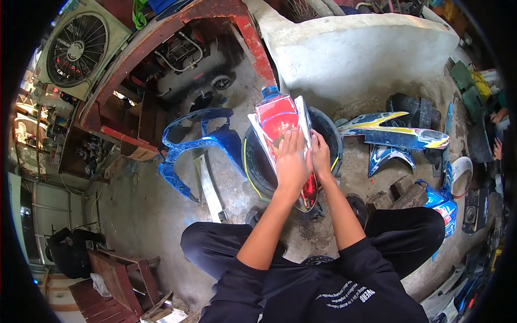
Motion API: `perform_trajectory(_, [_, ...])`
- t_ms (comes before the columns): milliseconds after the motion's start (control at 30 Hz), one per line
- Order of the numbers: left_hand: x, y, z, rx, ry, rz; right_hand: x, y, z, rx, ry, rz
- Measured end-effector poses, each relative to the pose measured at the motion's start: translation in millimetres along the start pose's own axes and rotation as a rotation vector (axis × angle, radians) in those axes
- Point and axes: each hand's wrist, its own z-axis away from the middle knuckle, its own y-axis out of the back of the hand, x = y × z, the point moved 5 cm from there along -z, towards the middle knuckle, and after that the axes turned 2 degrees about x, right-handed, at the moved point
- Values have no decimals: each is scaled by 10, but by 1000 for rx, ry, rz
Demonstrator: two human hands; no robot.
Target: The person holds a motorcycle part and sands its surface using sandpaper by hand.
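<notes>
A red, white and blue motorcycle body panel [276, 116] lies lengthwise across a round black tub [252, 164] with a yellow line along its rim. My left hand [292, 161] is laid on the panel's red top, its fingers stretched out and flat. By those fingers shows a small brownish patch [278, 141]; whether it is a sheet or a worn spot I cannot tell. Along the panel's right edge, my right hand [321, 156] grips the side, fingers pointing away from me. The panel's glossy red near tip [309, 191] shows between my wrists.
Left of the tub lie a blue fairing frame [199, 142] and a pale strip [210, 188]. A yellow-and-white panel [398, 132] and wood blocks [401, 194] are at right. Beyond stand a white slab [361, 51] and a red-framed bench [110, 75]. Another person's hands [497, 132] appear far right.
</notes>
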Motion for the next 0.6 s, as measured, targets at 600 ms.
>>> perform_trajectory(600, [-278,199,-149,4,266,-2,-55,-45,21,-8,23,18])
